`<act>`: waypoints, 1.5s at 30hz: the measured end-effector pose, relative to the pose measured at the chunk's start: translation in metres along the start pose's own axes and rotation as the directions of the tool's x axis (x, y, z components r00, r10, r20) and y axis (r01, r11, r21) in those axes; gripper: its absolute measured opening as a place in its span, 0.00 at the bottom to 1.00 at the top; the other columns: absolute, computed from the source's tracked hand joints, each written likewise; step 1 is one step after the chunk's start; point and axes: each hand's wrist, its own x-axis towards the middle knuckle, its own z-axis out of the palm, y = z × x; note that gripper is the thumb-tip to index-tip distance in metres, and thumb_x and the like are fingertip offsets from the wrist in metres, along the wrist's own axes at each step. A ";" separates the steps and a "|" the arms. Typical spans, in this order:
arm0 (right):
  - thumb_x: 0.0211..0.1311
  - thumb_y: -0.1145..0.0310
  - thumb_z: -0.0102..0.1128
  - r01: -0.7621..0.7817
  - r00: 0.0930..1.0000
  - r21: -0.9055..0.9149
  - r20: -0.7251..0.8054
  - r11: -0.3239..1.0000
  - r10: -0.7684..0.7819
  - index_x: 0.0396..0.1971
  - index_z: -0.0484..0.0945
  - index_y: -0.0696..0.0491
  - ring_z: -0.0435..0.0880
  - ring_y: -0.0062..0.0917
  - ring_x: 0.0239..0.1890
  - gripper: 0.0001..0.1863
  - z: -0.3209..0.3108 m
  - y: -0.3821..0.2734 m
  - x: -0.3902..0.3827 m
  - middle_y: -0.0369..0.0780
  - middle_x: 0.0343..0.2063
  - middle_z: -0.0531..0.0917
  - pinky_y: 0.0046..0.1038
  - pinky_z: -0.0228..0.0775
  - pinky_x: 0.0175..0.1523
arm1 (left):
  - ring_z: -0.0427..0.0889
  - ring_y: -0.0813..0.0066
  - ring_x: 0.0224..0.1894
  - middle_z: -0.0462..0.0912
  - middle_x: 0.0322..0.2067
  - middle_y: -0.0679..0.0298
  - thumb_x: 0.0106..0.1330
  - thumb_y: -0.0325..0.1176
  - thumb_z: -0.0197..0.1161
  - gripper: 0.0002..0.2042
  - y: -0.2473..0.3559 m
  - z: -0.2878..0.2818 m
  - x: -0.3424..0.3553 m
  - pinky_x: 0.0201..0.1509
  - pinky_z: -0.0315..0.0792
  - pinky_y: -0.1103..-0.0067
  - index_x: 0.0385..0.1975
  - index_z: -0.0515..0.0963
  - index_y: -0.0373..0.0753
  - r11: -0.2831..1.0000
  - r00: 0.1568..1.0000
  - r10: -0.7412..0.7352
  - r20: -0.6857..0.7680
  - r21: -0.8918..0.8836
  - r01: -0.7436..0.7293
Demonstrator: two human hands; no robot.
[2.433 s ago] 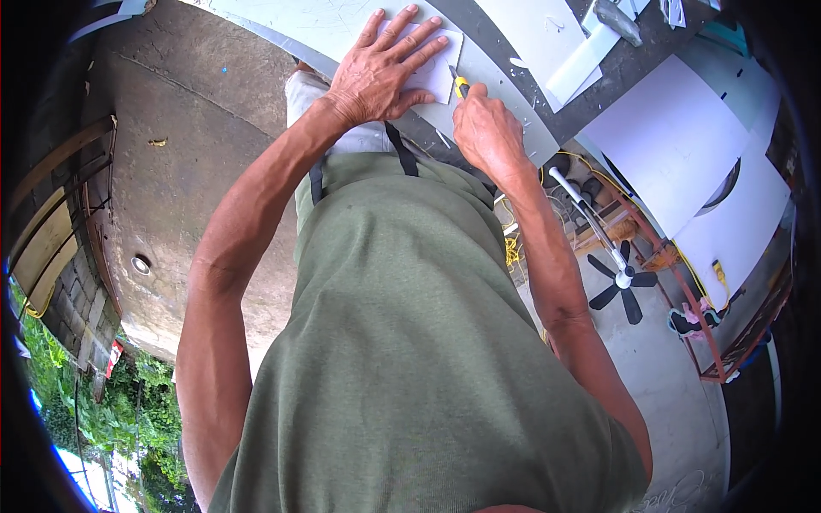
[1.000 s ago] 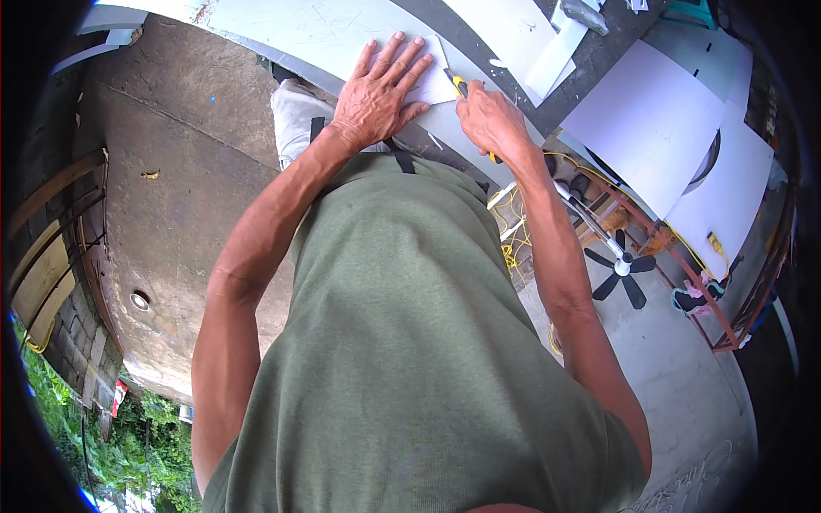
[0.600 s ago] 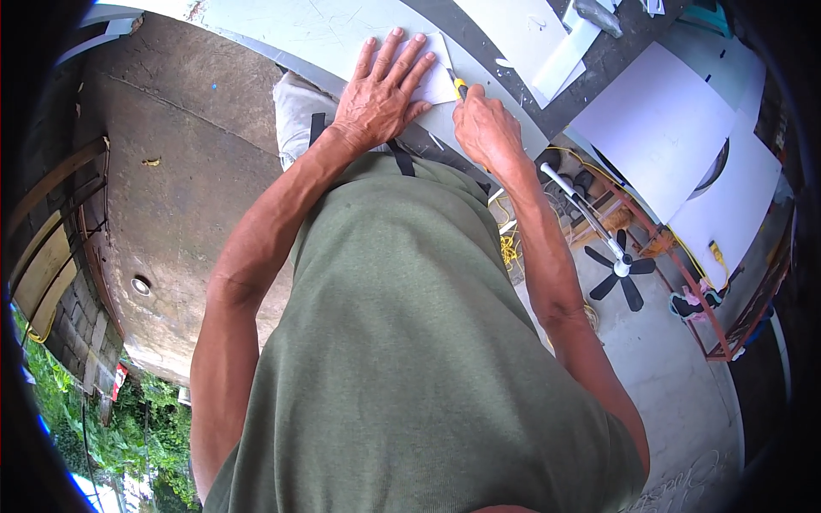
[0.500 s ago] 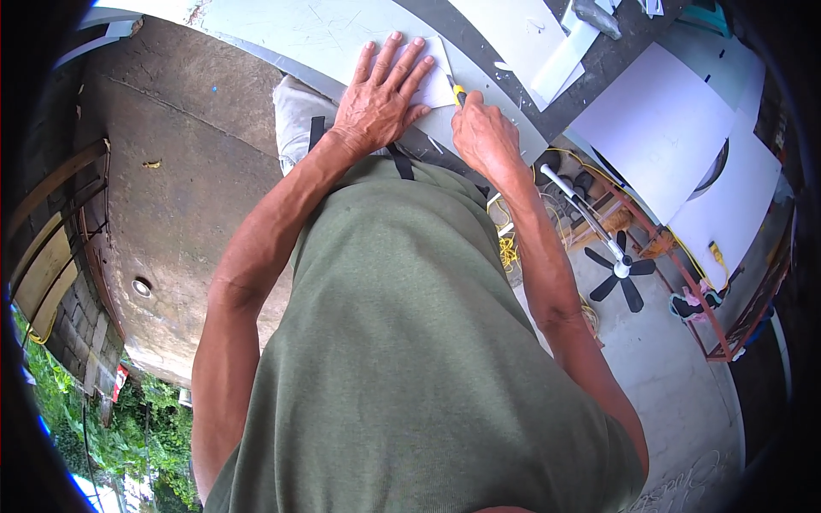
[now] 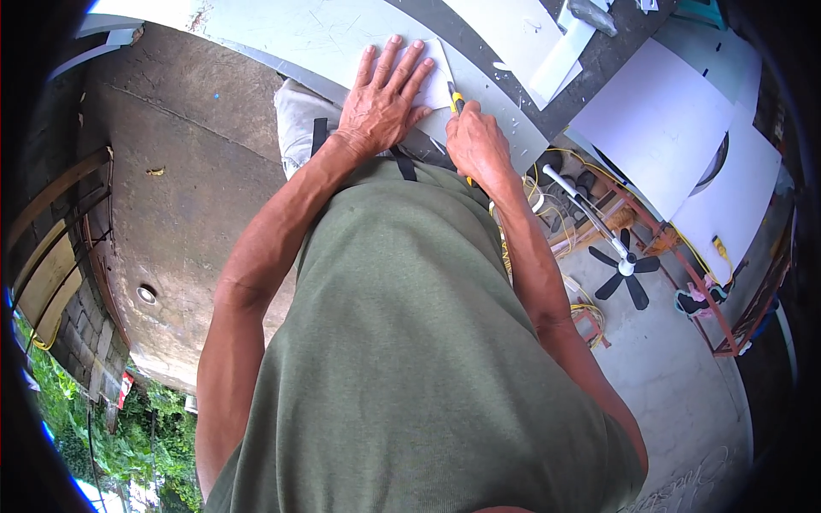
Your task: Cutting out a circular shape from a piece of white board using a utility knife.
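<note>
My left hand lies flat with its fingers spread, pressing on a small white sheet and the pale grey board under it. In my right hand is a yellow and black utility knife. Its blade points away from me and meets the right edge of the white sheet. Part of the sheet is hidden under my left fingers, and most of the knife's handle is inside my right fist.
Larger white sheets and strips lie on the dark tabletop beyond the board. Big white panels rest at the right. Below them stand a fan and a reddish metal frame, with yellow cords on the floor.
My right hand and the knife have slid a little toward me along the sheet's right edge. My left hand stays flat in place.
</note>
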 end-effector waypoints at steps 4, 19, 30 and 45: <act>0.75 0.64 0.44 -0.015 1.000 0.042 0.013 0.999 0.014 0.39 0.70 0.71 0.87 0.45 0.18 0.20 0.005 0.006 -0.002 0.62 0.24 0.83 0.44 0.81 0.33 | 0.46 0.53 0.80 0.51 0.78 0.61 0.73 0.58 0.51 0.35 0.002 0.000 -0.001 0.80 0.40 0.51 0.76 0.57 0.49 1.000 0.999 0.000 -0.033 0.010 0.000; 0.71 0.63 0.54 0.400 0.909 -0.390 0.058 0.829 -0.412 0.37 0.72 0.59 0.88 0.51 0.30 0.13 -0.061 0.024 0.042 0.55 0.22 0.84 0.50 0.78 0.37 | 0.47 0.57 0.80 0.53 0.77 0.60 0.63 0.57 0.67 0.43 -0.004 -0.017 0.006 0.82 0.44 0.57 0.73 0.61 0.40 0.998 0.999 0.037 -0.002 -0.056 -0.037; 0.72 0.63 0.50 0.305 0.952 -0.249 0.100 0.920 -0.288 0.39 0.72 0.62 0.88 0.55 0.35 0.14 -0.045 0.017 0.040 0.59 0.27 0.85 0.53 0.78 0.43 | 0.44 0.64 0.81 0.49 0.79 0.63 0.62 0.77 0.46 0.51 -0.022 -0.003 0.017 0.84 0.35 0.60 0.78 0.51 0.44 0.987 0.986 0.163 0.036 -0.013 -0.163; 0.74 0.61 0.51 0.232 0.972 -0.210 0.098 0.950 -0.215 0.39 0.69 0.60 0.87 0.58 0.36 0.15 -0.039 0.014 0.028 0.60 0.29 0.85 0.56 0.78 0.42 | 0.44 0.64 0.81 0.49 0.79 0.64 0.61 0.78 0.47 0.52 -0.021 -0.003 0.017 0.84 0.35 0.59 0.78 0.51 0.45 0.991 0.991 0.131 0.040 -0.046 -0.129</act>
